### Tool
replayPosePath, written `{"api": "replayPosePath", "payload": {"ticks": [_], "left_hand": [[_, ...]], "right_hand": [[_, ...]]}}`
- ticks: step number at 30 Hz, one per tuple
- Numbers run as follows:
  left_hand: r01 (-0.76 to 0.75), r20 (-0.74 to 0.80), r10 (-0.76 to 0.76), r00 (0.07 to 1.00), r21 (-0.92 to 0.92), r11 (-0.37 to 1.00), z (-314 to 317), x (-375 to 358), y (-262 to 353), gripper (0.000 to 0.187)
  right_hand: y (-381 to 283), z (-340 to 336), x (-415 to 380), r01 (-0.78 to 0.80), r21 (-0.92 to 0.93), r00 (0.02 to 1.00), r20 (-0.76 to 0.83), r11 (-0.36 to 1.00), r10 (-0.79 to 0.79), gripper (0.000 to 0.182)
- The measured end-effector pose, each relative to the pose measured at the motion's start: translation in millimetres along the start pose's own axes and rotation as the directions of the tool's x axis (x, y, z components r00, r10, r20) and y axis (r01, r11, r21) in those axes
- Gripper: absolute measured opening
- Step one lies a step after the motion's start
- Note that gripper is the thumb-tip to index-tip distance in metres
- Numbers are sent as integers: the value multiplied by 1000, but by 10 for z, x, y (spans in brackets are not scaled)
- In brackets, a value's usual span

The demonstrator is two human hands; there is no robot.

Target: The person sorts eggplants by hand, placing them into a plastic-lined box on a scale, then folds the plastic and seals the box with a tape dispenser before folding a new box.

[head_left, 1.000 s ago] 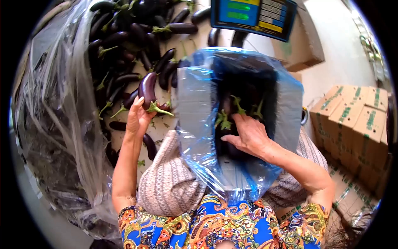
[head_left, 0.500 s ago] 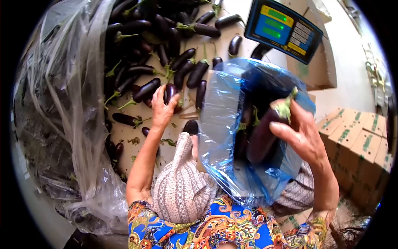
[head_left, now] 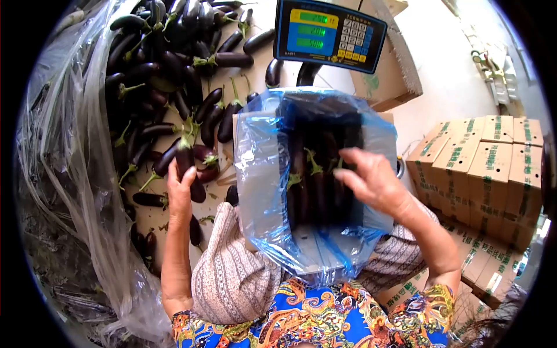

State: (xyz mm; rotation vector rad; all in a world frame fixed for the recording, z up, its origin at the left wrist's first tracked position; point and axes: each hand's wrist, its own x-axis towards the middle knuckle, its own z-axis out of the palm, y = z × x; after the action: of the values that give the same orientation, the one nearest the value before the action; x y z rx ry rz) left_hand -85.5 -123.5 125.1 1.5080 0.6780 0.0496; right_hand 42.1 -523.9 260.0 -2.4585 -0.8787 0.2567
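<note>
My left hand (head_left: 178,191) is closed around a dark purple eggplant (head_left: 185,155), its green stem pointing away from me, at the edge of the eggplant pile. My right hand (head_left: 374,181) hovers over a carton lined with a blue plastic bag (head_left: 258,174); its fingers are apart and nothing is in them. Inside the lined carton, several eggplants (head_left: 316,194) lie side by side, their green caps showing in the middle. Deep shadow hides the far part of the carton's inside.
Beyond the carton stands a scale display (head_left: 331,36) with lit green digits. The loose eggplant pile (head_left: 174,66) spreads at the upper left beside a clear plastic sheet (head_left: 87,145). Printed cardboard boxes (head_left: 481,168) stand at the right, and an open box (head_left: 389,72) is behind the display.
The eggplant in my right hand now lies in the carton, and that hand has let go. My left hand has lifted an eggplant from the pile. The whole view has shifted.
</note>
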Motion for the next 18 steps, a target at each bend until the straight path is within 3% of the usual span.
{"api": "replayPosePath", "payload": {"ticks": [2,5,6,10,15,18], "left_hand": [[57,-85,-51,995,61,997,-113,37,-606,56],[76,-197,-45,979,149,986,-187,102,-1322,68],[120,-204,-84,975,173,977,-162,98,-1351,72],[115,-251,-48,967,259,959,-7,133,-1342,73],[115,-352,-28,936,229,967,16,234,-1439,72],[108,-390,-3,921,246,963,-52,161,-1586,73]], "right_hand": [[-49,161,-218,-179,-239,967,137,955,215,47],[-202,398,-228,-238,-425,855,335,873,396,62],[-191,458,-223,-200,-483,836,369,852,406,72],[-77,579,-252,-133,-470,879,351,872,324,75],[-40,697,-278,-10,-572,912,332,820,243,79],[-79,654,-281,-13,-569,930,295,822,218,79]]}}
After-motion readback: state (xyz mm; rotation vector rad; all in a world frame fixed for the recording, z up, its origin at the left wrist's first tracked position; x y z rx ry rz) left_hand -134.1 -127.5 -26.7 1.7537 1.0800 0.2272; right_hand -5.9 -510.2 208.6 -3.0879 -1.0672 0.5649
